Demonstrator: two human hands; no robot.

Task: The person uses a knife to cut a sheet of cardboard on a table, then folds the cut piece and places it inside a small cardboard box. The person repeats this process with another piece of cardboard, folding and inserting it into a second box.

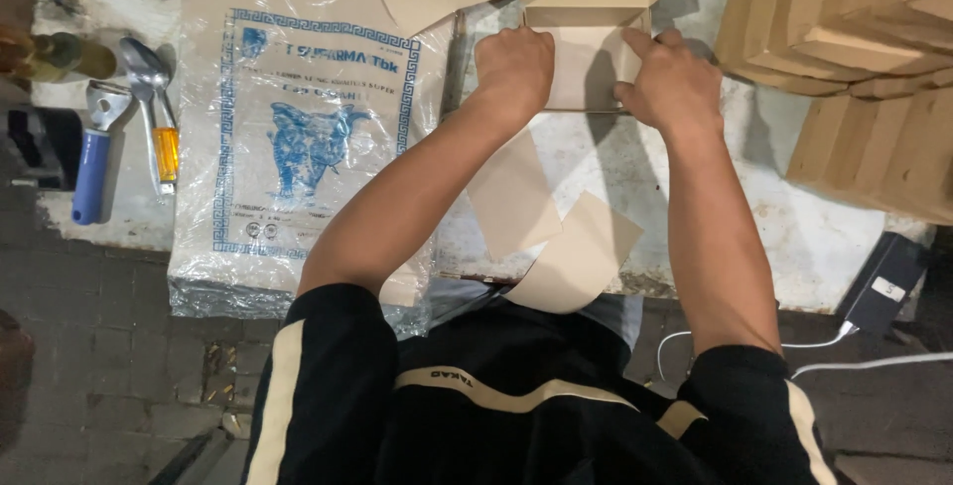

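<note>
A brown cardboard box stands open on the white worktop, its lid flap raised at the far side. My left hand grips its left wall with the fingers curled over the edge. My right hand holds the right wall, thumb pressing on the rim. Both forearms reach out from black sleeves with cream stripes. Beneath my arms lie loose sheets of brown paper, overlapping near the worktop's front edge.
A clear plastic bag with blue print covers the left of the worktop. Left of it lie a blue-handled tool and a metal spoon-like tool with an orange handle. Stacks of folded brown boxes fill the right. A dark charger block with a white cable hangs at the right edge.
</note>
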